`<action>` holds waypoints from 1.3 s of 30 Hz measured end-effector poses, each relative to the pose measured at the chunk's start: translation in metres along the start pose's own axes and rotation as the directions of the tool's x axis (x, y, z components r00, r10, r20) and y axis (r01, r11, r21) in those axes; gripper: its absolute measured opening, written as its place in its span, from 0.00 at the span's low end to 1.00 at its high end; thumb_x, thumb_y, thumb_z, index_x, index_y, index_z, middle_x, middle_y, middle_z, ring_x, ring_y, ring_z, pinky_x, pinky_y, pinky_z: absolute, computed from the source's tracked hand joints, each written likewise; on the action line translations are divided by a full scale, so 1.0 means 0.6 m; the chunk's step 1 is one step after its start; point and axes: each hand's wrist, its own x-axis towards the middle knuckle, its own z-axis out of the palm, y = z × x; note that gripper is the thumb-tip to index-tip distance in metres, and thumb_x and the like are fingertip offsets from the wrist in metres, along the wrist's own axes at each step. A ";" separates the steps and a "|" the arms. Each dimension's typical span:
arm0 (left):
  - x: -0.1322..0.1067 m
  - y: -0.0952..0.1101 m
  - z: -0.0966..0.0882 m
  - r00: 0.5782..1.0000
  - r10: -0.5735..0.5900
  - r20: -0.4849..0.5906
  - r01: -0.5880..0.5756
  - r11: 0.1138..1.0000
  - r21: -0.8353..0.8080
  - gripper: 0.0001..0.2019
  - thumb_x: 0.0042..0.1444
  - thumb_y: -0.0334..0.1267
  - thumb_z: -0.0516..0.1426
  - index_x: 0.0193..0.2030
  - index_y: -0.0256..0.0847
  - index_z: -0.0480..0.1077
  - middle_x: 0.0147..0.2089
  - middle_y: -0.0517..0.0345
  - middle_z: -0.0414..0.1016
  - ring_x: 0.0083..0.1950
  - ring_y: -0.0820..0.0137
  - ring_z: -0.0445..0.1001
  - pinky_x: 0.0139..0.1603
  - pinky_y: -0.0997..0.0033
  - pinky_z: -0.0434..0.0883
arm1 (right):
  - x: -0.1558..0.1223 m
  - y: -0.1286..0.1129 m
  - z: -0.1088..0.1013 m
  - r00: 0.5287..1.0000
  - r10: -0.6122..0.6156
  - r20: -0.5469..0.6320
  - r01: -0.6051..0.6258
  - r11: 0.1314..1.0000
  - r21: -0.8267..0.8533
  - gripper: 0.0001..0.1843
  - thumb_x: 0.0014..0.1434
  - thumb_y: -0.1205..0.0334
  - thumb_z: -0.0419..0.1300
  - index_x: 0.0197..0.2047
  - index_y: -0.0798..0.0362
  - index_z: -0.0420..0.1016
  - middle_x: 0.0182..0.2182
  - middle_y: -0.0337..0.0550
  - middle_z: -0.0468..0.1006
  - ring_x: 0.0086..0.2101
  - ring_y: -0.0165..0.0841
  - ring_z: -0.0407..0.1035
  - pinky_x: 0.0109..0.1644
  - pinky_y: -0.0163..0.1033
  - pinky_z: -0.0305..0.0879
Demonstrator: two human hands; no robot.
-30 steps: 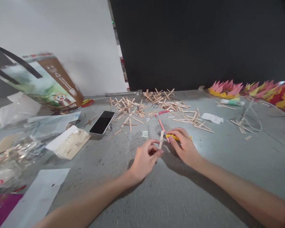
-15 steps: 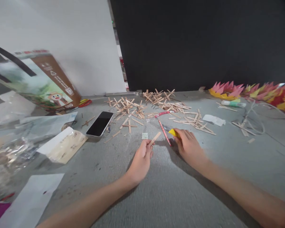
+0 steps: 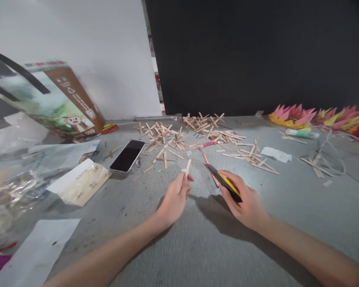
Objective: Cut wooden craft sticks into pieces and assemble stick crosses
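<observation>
Left hand (image 3: 175, 197): pinches a wooden stick (image 3: 188, 166) upright, centre of frame.
Right hand (image 3: 244, 199): grips a yellow-black cutter (image 3: 224, 182), just right of the stick.

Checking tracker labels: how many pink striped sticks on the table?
2. The far pink stick lies among the wooden sticks; the near pink stick lies just beyond the right hand, partly behind its utility knife. More may hide in the pile.
</observation>
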 end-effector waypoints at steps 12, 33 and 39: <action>0.002 0.004 -0.019 0.997 0.072 0.021 -0.075 0.920 0.385 0.15 0.75 0.44 0.43 0.41 0.44 0.65 0.28 0.65 0.62 0.29 0.71 0.60 0.31 0.72 0.57 | -0.012 -0.023 0.014 0.996 -0.092 0.007 0.091 0.991 0.102 0.29 0.73 0.67 0.56 0.73 0.38 0.65 0.36 0.42 0.80 0.30 0.33 0.73 0.36 0.40 0.73; 0.002 0.000 -0.015 0.989 0.117 0.090 -0.146 0.881 0.451 0.09 0.71 0.32 0.42 0.40 0.45 0.60 0.30 0.63 0.63 0.28 0.70 0.61 0.33 0.70 0.58 | -0.021 -0.024 0.023 0.996 -0.044 0.080 0.037 0.995 0.094 0.29 0.74 0.65 0.54 0.75 0.38 0.62 0.48 0.48 0.83 0.41 0.38 0.80 0.45 0.43 0.78; 0.005 -0.006 -0.011 0.986 0.144 0.090 -0.169 0.864 0.475 0.09 0.69 0.30 0.43 0.38 0.45 0.57 0.28 0.64 0.61 0.26 0.71 0.57 0.31 0.69 0.55 | -0.026 -0.035 0.033 0.997 0.004 0.071 -0.012 0.992 0.126 0.28 0.73 0.66 0.55 0.73 0.40 0.65 0.60 0.48 0.80 0.55 0.43 0.79 0.58 0.46 0.78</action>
